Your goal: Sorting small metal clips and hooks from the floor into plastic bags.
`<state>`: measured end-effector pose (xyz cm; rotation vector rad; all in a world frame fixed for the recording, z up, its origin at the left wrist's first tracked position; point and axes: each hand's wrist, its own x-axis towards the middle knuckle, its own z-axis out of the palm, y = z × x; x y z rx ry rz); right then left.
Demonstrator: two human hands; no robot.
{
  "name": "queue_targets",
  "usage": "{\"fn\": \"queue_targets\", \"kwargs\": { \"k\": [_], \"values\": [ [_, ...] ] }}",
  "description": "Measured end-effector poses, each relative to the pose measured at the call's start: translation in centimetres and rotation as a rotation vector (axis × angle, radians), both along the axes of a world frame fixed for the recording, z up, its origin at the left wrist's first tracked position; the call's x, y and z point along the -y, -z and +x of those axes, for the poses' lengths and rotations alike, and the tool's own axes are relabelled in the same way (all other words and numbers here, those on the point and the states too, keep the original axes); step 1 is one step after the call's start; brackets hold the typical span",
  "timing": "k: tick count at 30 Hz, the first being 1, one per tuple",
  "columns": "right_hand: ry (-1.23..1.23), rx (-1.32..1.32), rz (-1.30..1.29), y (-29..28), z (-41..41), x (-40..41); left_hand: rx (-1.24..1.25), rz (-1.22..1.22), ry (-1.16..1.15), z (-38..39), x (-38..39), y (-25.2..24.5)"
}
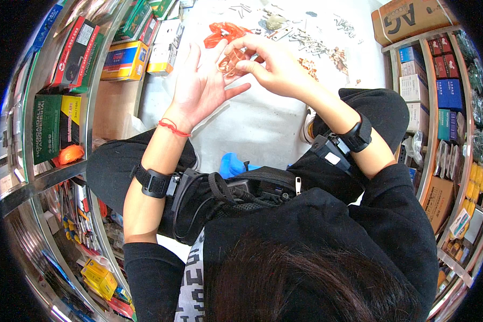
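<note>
My right hand (265, 64) pinches a small clear plastic bag (232, 64) holding several copper-coloured metal pieces. Beside it my left hand (203, 82) is spread with the palm up, fingers apart, its fingertips near or against the bag; whether they touch it is unclear. Just beyond the hands lies a crumpled red plastic bag (219, 34). Loose screws or bolts (308, 43) are scattered over the white floor covering (261, 129), with copper-coloured small parts (338, 60) in a pile to their right. A greyish lump (275, 22) lies among the metal parts.
Shelves with boxed goods stand on both sides, including a tape-measure box (70, 120) at left and white boxes (412, 88) at right. A large cardboard box (412, 20) sits at the upper right. My crossed legs and a blue object (233, 165) are close to my body.
</note>
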<state>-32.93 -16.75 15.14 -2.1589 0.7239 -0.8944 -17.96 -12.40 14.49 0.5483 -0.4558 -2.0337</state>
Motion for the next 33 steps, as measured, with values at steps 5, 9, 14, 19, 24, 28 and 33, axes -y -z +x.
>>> {"fn": "queue_targets", "kwargs": {
  "k": [5, 9, 14, 19, 24, 28, 33],
  "values": [
    [-0.009, -0.069, 0.043, 0.0, -0.2, 0.0, 0.036, -0.046, 0.014, 0.1, -0.1, 0.2],
    [-0.005, -0.054, 0.148, -0.1, -0.5, 0.8, 0.039, 0.008, -0.084, 0.0, 0.1, -0.3],
    [-0.101, -0.100, 0.369, -0.4, -0.8, 0.9, 0.010, -0.012, -0.170, 0.3, 0.2, 0.1],
    [-0.123, -0.098, 0.298, 0.7, -0.5, 0.9, -0.030, -0.038, -0.171, 0.1, 0.2, -0.2],
    [-0.110, -0.044, 0.287, 1.1, -0.4, 0.7, -0.112, 0.036, -0.163, 0.3, 0.2, -0.3],
    [-0.008, -0.023, 0.287, 0.2, -0.2, 0.5, -0.120, 0.057, -0.145, 0.4, 0.2, -0.5],
    [-0.102, 0.183, 0.543, 1.5, -0.5, 1.7, 0.025, 0.005, -0.049, 0.0, 0.4, -0.2]
  ]
}}
